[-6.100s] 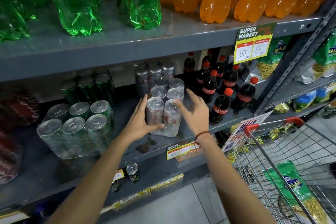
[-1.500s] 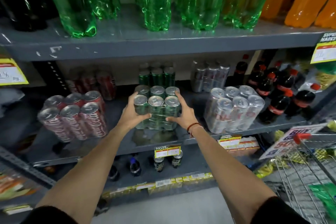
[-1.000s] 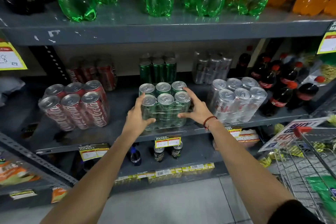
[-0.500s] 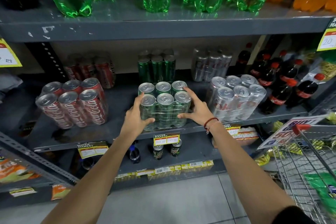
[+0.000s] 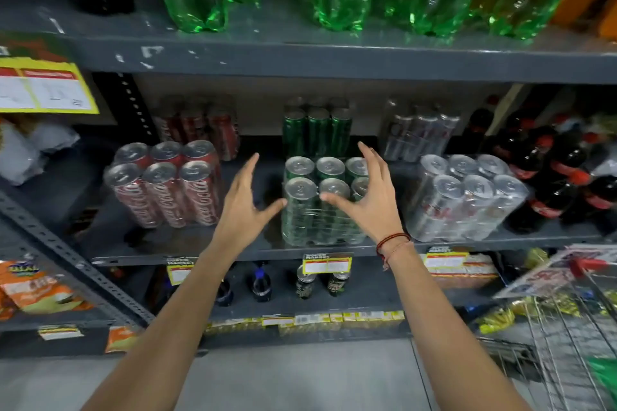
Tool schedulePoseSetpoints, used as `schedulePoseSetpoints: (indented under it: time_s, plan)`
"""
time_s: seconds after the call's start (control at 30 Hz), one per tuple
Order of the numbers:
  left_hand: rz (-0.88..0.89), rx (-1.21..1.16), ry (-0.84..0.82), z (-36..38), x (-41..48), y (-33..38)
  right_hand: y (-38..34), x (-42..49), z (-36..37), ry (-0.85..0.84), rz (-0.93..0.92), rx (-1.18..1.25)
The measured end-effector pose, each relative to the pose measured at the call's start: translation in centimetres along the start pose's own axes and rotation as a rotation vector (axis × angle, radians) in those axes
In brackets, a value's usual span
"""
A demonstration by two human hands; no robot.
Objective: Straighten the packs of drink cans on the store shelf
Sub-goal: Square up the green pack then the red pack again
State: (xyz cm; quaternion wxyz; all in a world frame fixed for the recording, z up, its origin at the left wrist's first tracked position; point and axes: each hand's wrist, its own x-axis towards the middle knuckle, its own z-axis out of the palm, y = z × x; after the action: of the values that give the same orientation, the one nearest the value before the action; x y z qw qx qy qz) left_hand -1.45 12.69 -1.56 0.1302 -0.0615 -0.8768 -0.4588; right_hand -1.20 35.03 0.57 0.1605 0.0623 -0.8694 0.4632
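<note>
The right hand (image 5: 370, 207) covers the right-hand cans of the shrink-wrapped pack of green drink cans (image 5: 310, 210). The yellow price card (image 5: 43, 87) is too blurred to read and cut off at the left edge. The wire shopping cart (image 5: 567, 337) runs past the right edge.

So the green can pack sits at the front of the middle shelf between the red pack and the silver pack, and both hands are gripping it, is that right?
Not quite. In the head view the green can pack does sit between the red pack and the silver pack, but the left hand and right hand are open and apart from it, not gripping it.
</note>
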Motion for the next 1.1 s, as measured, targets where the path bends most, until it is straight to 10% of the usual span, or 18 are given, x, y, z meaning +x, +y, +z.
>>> schedulePoseSetpoints:
  time_s: [0.4,0.63,1.1]
  plan:
    - [-0.171,0.132,0.441,-15.6,2.8,-9.0,-8.4,3.6,16.7,-0.478,-0.048,-0.033]
    - [-0.391,-0.268,0.225,-15.3,2.0,-12.6,-8.4,2.8,21.0,-0.509,0.070,0.038]
    - [-0.206,-0.022,0.036,-15.9,-0.3,-13.4,-7.6,0.9,20.6,-0.418,0.078,-0.015]
